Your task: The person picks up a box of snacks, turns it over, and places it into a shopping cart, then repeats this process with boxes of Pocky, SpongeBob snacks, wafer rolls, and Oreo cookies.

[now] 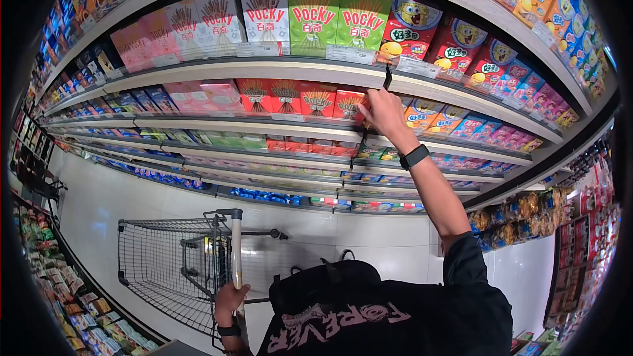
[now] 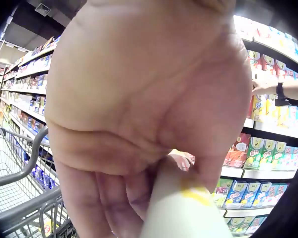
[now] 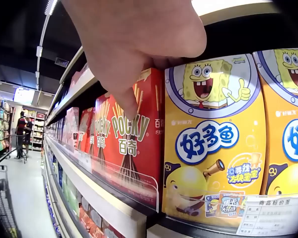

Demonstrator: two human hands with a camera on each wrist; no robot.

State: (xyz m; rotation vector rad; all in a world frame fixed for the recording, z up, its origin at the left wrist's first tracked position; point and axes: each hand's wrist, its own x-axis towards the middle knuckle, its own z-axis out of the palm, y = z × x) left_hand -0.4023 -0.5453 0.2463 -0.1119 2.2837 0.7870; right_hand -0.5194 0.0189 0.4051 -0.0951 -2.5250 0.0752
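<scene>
My right hand is at the end of a row of red Pocky boxes on the second shelf. In the right wrist view, its thumb presses the front of the endmost Pocky box, while the other fingers reach over the top and are partly hidden behind it. That box stands upright on the shelf. Low on the left, my left hand holds the pale handle of a wire shopping cart. The left wrist view shows the handle passing between thumb and fingers.
Yellow cartoon snack boxes adjoin the Pocky row on the right. Green Pocky boxes fill part of the shelf above. A clear lip and price label run along the shelf front. Farther down the aisle stand people.
</scene>
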